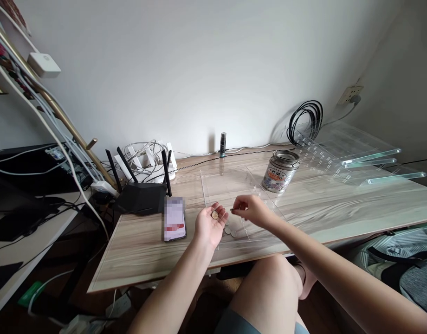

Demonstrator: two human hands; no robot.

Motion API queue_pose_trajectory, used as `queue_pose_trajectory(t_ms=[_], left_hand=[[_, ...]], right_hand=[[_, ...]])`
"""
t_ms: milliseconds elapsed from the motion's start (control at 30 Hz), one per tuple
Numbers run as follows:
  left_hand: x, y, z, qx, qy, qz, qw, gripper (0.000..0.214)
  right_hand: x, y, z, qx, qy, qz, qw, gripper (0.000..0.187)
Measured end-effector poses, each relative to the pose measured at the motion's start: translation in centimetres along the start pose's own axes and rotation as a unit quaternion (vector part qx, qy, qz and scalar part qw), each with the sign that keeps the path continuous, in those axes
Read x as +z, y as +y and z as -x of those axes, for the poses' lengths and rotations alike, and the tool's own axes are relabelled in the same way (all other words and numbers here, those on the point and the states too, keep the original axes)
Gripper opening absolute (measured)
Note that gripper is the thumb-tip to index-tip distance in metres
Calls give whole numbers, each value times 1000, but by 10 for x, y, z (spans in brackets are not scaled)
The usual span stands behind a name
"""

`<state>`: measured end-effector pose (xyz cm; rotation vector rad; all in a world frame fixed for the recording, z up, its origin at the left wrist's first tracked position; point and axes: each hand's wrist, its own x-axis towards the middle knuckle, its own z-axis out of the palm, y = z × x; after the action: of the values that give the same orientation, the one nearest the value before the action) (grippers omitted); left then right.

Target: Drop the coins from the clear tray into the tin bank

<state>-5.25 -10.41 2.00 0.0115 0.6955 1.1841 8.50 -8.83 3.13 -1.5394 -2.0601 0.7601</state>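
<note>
My left hand (210, 225) is palm up above the desk, fingers slightly curled, with a gold-coloured coin (215, 215) lying on it. Just to its right, my right hand (250, 208) pinches another coin (232, 211), seen nearly edge-on, between thumb and fingertips. Below the hands several silver coins (228, 230) rest on a clear plastic sheet (222, 183). A printed metal tin (281, 172) with a wire handle stands beyond my right hand. Left of my left hand is a phone (175, 219) with a lit, blurred screen.
A black router (140, 197) and a white router with tangled cables (147, 160) occupy the desk's left. A small dark bottle (223, 144) stands near the wall. Clear acrylic shelves (352, 153) and a black cable coil (306, 121) are on the right. The desk's front edge is above my knee.
</note>
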Motion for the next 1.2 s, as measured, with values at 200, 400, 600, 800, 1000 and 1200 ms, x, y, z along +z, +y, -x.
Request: queue_pose_trajectory(t_ms=[200, 400, 600, 800, 1000, 1200], left_hand=[[6, -6, -3, -16, 1, 29, 999, 18], [4, 6, -3, -22, -54, 16, 998, 17], [4, 6, -2, -47, -47, -27, 997, 12], [1, 11, -3, -43, -44, -19, 998, 6], [0, 11, -5, -48, -42, -22, 998, 5], [0, 9, -6, -44, -45, -22, 998, 5]], right_hand=[[-18, -29, -8, -66, 95, 27, 993, 17], [18, 10, -4, -38, -100, 132, 986, 21], [29, 15, 2, -36, -102, 138, 985, 9], [16, 14, 7, -21, -172, 115, 978, 20], [14, 15, 9, -39, -166, 117, 978, 6], [21, 12, 6, -38, -180, 83, 979, 15]])
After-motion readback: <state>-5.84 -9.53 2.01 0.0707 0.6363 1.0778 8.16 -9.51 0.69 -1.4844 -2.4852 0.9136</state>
